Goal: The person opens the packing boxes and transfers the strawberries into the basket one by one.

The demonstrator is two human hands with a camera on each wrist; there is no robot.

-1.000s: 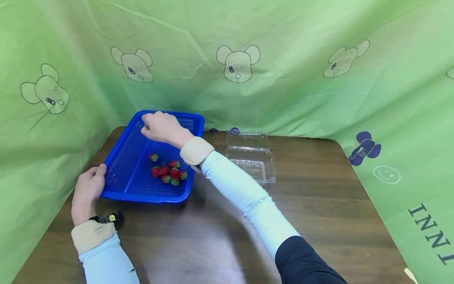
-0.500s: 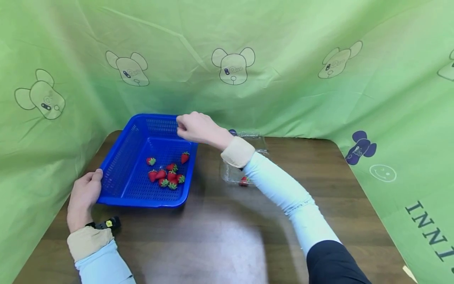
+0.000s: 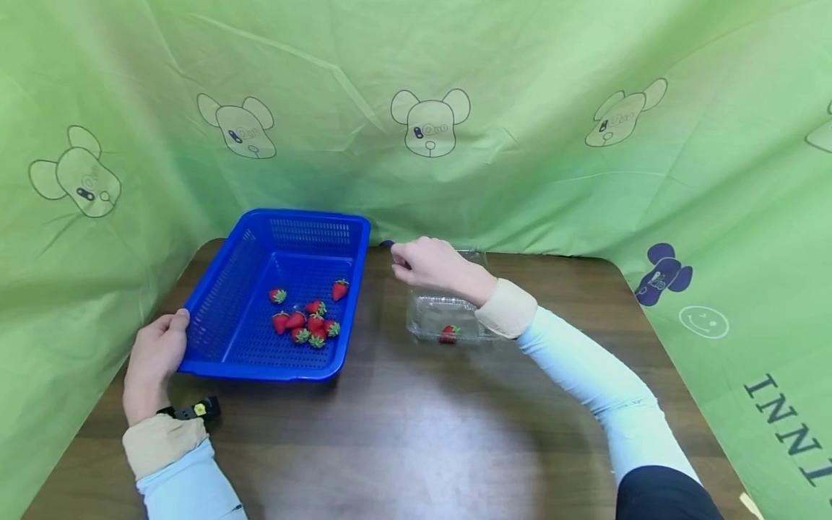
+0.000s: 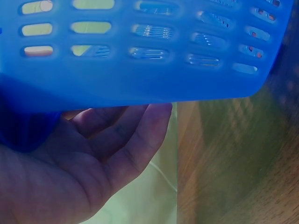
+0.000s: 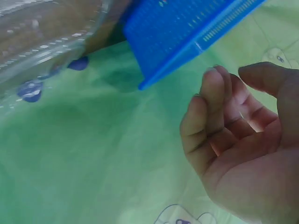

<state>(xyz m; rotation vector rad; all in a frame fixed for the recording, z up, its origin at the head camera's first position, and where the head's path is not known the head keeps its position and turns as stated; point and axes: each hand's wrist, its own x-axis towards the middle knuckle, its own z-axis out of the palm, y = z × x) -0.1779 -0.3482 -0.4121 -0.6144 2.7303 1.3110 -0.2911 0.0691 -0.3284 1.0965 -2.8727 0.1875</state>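
My left hand (image 3: 156,357) grips the left rim of a blue perforated basket (image 3: 273,373), thumb on the edge. The left wrist view shows its fingers (image 4: 154,123) curled by the basket's slotted wall (image 4: 140,84). Several strawberries (image 3: 296,320) cluster in the basket, with one apart near its right wall. My right hand (image 3: 442,267) hovers over the hinge area of a clear plastic clamshell box (image 3: 425,318). In the right wrist view its fingers (image 5: 212,100) are loosely bent, a gap before the thumb, holding nothing. One strawberry (image 3: 448,334) lies at the box's near side.
A brown wooden table (image 3: 390,433) carries the basket and the box. Green cloth (image 3: 325,173) with bear-head drawings hangs behind and along both sides. The box's lid (image 3: 474,258) stretches toward the cloth, partly hidden by the right hand.
My right hand has moved right, from over the basket to over the clear box. Strawberries by the basket's right wall and in the box have come into view. The left hand keeps its grip.
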